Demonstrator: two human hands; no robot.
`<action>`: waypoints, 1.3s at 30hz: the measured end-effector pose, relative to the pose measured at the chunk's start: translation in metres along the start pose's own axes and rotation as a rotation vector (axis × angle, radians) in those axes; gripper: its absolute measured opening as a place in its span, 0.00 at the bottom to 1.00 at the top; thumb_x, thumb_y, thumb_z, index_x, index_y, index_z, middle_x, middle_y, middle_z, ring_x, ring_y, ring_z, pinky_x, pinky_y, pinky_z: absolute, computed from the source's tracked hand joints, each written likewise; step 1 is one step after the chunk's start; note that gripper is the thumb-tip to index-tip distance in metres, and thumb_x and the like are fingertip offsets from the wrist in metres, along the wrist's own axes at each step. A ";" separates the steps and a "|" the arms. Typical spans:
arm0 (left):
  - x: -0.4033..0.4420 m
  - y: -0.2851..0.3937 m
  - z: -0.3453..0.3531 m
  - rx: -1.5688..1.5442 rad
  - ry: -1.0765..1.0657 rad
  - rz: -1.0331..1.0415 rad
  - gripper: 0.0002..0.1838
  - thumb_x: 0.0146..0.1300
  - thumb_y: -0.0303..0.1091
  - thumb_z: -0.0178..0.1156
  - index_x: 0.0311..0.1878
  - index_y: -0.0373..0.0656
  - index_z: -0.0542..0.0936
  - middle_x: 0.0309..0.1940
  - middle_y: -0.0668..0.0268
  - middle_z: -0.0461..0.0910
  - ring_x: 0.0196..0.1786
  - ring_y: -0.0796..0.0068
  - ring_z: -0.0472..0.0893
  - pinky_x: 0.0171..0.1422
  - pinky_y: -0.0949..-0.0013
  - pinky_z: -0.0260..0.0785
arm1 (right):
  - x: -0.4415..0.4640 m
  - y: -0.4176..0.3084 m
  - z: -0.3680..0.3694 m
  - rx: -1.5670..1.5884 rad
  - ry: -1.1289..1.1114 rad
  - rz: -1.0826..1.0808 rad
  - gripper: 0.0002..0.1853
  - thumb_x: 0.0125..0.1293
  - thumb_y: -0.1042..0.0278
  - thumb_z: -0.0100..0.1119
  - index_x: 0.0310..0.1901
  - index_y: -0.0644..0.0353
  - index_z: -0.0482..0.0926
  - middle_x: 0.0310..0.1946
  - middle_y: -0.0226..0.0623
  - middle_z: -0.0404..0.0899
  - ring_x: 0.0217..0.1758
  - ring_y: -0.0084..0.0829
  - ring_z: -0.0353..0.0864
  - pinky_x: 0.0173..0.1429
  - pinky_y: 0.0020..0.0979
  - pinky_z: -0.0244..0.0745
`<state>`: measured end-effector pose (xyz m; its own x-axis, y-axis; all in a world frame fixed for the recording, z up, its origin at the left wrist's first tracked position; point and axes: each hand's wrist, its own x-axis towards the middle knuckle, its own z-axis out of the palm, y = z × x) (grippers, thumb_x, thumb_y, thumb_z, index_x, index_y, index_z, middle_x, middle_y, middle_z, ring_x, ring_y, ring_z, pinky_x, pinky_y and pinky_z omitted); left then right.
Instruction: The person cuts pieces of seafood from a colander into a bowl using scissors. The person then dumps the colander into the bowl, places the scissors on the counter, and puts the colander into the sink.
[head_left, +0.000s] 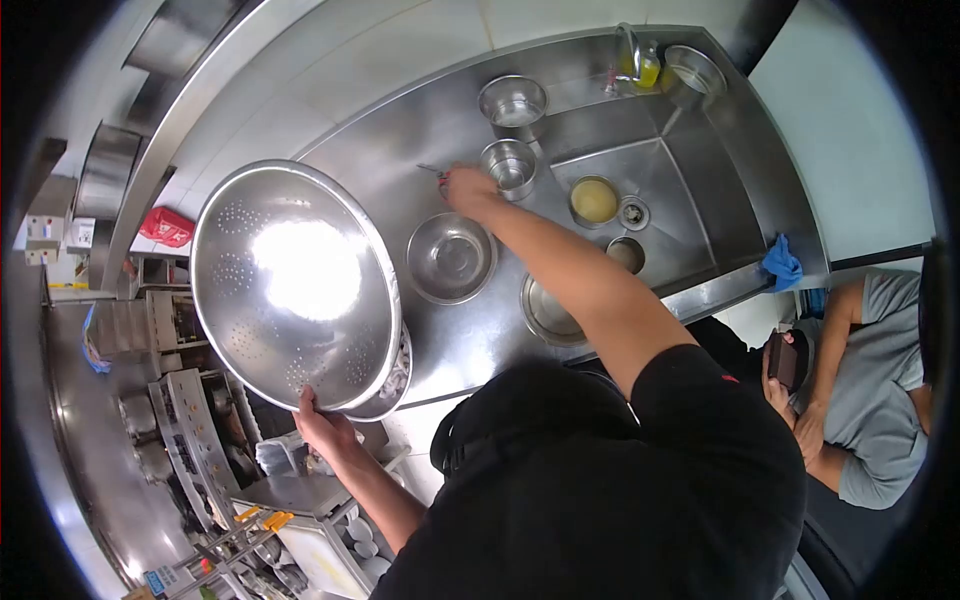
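Note:
My left hand [325,432] grips the lower rim of a large steel colander [235,275], thumb over the edge. The colander is tilted with its inside towards me, and strong light glares off its bottom. Partly hidden behind it is a metal bowl [398,385] with pale pieces in it that I cannot identify. My right hand [468,188] reaches across the counter, its fingers closed at a small thin metal tool [428,168] with a touch of red; its kind is unclear. Close by stand an empty steel bowl [450,258] and a small steel pot [510,168].
Another steel pot [513,102] stands behind. In the sink [680,190] are a bowl of yellowish liquid [594,200] and a small round container [626,254]. A blue cloth [782,262] hangs on the sink's edge. A seated person [880,390] holds a dark object at right.

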<state>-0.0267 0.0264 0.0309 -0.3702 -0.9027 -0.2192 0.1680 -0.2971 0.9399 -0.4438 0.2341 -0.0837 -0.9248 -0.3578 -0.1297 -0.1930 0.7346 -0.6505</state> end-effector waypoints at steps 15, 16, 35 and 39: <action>-0.055 -0.017 0.036 0.066 -0.049 -0.069 0.27 0.67 0.22 0.60 0.70 0.33 0.70 0.63 0.51 0.78 0.65 0.56 0.79 0.70 0.52 0.75 | 0.093 0.007 0.044 -0.271 -0.139 -0.197 0.15 0.76 0.64 0.54 0.52 0.58 0.88 0.57 0.47 0.87 0.61 0.46 0.86 0.66 0.43 0.80; -0.056 -0.017 0.037 0.069 -0.052 -0.083 0.27 0.67 0.22 0.60 0.70 0.33 0.70 0.64 0.51 0.77 0.66 0.56 0.79 0.70 0.53 0.74 | 0.099 0.009 0.048 -0.296 -0.150 -0.269 0.15 0.75 0.63 0.55 0.53 0.58 0.88 0.56 0.47 0.87 0.60 0.45 0.88 0.64 0.42 0.82; -0.068 -0.011 0.209 0.226 -0.609 0.037 0.22 0.78 0.35 0.64 0.68 0.33 0.76 0.53 0.59 0.84 0.50 0.71 0.85 0.57 0.66 0.79 | -0.185 0.115 -0.182 1.279 -0.017 0.305 0.31 0.71 0.58 0.70 0.66 0.75 0.76 0.55 0.45 0.86 0.52 0.33 0.88 0.52 0.32 0.84; -0.091 -0.014 0.229 0.292 -0.972 -0.113 0.32 0.81 0.46 0.59 0.78 0.36 0.67 0.64 0.51 0.81 0.51 0.64 0.88 0.52 0.63 0.82 | -0.203 0.192 -0.196 1.359 -0.017 0.478 0.20 0.71 0.63 0.67 0.57 0.69 0.81 0.49 0.40 0.87 0.48 0.32 0.88 0.49 0.34 0.85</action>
<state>-0.2047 0.1843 0.0981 -0.9733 -0.1926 -0.1251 -0.0946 -0.1602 0.9825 -0.3569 0.5609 -0.0357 -0.8046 -0.2531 -0.5373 0.5937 -0.3206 -0.7381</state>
